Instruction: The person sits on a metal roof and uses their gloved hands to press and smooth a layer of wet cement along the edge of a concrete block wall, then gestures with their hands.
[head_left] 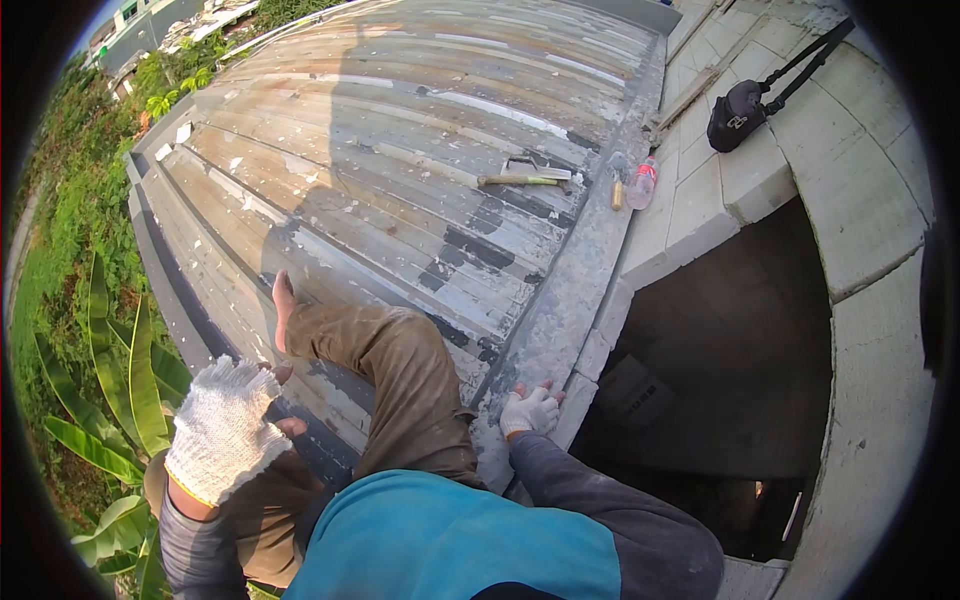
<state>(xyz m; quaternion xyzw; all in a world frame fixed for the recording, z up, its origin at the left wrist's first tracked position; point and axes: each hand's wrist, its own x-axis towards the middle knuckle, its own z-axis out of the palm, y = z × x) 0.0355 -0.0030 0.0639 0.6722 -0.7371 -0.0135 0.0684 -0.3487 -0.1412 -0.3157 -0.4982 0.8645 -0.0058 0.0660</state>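
My left hand [228,432], in a white knitted glove with bare fingertips, is raised beside my bent leg at the roof's left edge. Its thumb and a finger show apart, with nothing visible between them; the other fingers are hidden. My right hand [530,410], gloved the same way, rests on the grey flashing [548,345] along the roof's right side, its fingers spread and holding nothing. Under my bare foot lies the ribbed metal roof [400,230], covered with peeling paint and rust stains.
Farther up lie a tool with a pale handle [518,181], a small brown wooden piece [617,195] and a pink-labelled bottle [643,184]. A black bag [738,118] sits on the block wall [850,200]. A deep dark opening [720,360] is on my right. Plants [100,400] grow below the left edge.
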